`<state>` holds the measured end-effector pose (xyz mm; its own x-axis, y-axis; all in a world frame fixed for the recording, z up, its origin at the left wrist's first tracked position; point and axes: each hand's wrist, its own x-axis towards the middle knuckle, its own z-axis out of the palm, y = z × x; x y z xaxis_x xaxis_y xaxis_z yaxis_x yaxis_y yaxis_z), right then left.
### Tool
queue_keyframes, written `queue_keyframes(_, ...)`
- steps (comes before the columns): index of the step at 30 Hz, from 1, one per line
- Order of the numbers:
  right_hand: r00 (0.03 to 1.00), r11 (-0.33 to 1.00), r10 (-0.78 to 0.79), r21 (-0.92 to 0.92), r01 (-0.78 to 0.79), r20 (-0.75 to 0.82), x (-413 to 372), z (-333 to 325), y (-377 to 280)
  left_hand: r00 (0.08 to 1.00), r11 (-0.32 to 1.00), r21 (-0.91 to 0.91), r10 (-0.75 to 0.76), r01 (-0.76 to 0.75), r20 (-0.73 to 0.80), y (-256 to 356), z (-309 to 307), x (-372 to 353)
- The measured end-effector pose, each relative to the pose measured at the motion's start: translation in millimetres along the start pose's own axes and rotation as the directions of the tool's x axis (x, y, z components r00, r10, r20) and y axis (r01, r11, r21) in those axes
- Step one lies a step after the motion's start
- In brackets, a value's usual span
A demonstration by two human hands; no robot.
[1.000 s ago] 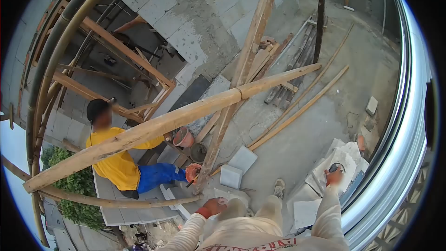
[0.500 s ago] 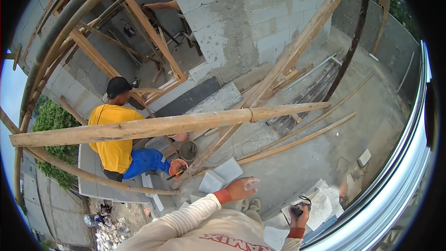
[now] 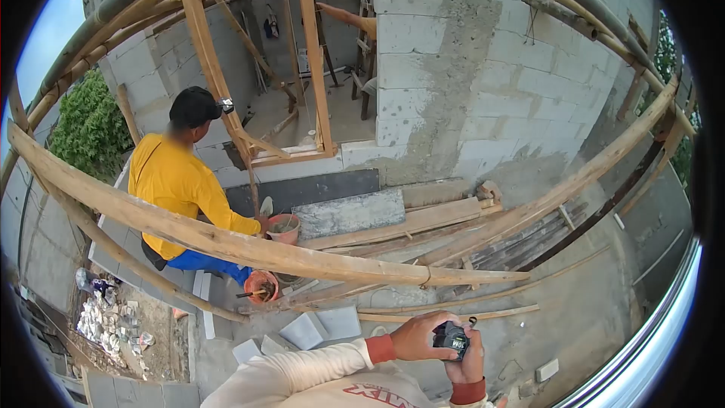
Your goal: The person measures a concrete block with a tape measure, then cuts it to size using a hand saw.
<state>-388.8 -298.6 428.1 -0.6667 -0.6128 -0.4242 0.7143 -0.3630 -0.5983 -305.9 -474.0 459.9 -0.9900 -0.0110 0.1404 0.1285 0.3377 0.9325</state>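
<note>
Both hands meet in front of my chest around a dark tape measure (image 3: 451, 338) with "10M" on its side. My left hand (image 3: 414, 338) closes on it from the left, fingers over its top. From the right and below, my right hand (image 3: 470, 360) grips the same case, with a small dark loop above its fingers. Light concrete blocks (image 3: 338, 323) rest on the floor just beyond my left forearm.
A co-worker in a yellow shirt (image 3: 177, 181) sits at the left beside an orange bucket (image 3: 262, 286). A long wooden pole (image 3: 249, 245) crosses ahead of me. Behind stand a block wall (image 3: 408, 68) and a timber frame (image 3: 313, 53). Planks (image 3: 408, 228) lie along the wall.
My left hand, earlier apart and empty, has come right to the tape measure. My right hand has raised it from the lower right. My view has turned toward the wall and the co-worker.
</note>
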Motion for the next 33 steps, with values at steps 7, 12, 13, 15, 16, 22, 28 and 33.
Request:
queue_keyframes(7, 0.99, 0.987, 0.119, -0.115, -0.109, 0.082, 67, 47, -46, 0.982, 0.931, -0.362, -0.103, 0.04, -0.158, -7, -58, 29)
queue_keyframes(12, 0.986, 0.955, 0.154, -0.267, -0.13, 0.068, 82, 101, -62, 0.913, 0.842, -0.54, -0.202, -0.023, -0.354, -18, -69, 33)
queue_keyframes(13, 0.983, 0.954, 0.153, -0.275, -0.119, 0.105, 88, 111, -62, 0.886, 0.846, -0.529, -0.197, -0.062, -0.419, -22, -73, 33)
queue_keyframes(15, 0.975, 0.943, 0.155, -0.319, -0.098, 0.158, 97, 133, -60, 0.841, 0.869, -0.494, -0.242, -0.033, -0.483, -21, -80, 30)
queue_keyframes(16, 0.968, 0.93, 0.184, -0.35, -0.116, 0.169, 110, 131, -57, 0.814, 0.875, -0.485, -0.269, -0.017, -0.514, -18, -84, 28)
queue_keyframes(22, 0.962, 0.781, 0.12, -0.622, 0.061, 0.245, 137, 155, -38, 0.661, 0.831, -0.507, -0.25, -0.229, -0.708, 37, -124, 10)
queue_keyframes(28, 0.544, -0.018, -0.289, -0.573, 0.82, 0.788, 104, 235, -69, 0.584, 0.82, -0.505, -0.278, -0.268, -0.762, 0, -143, -1)
queue_keyframes(33, 0.213, -0.18, 0.228, -0.173, 0.968, 0.95, 127, 286, -104, 0.532, 0.843, -0.462, -0.266, -0.276, -0.804, 21, -158, 5)
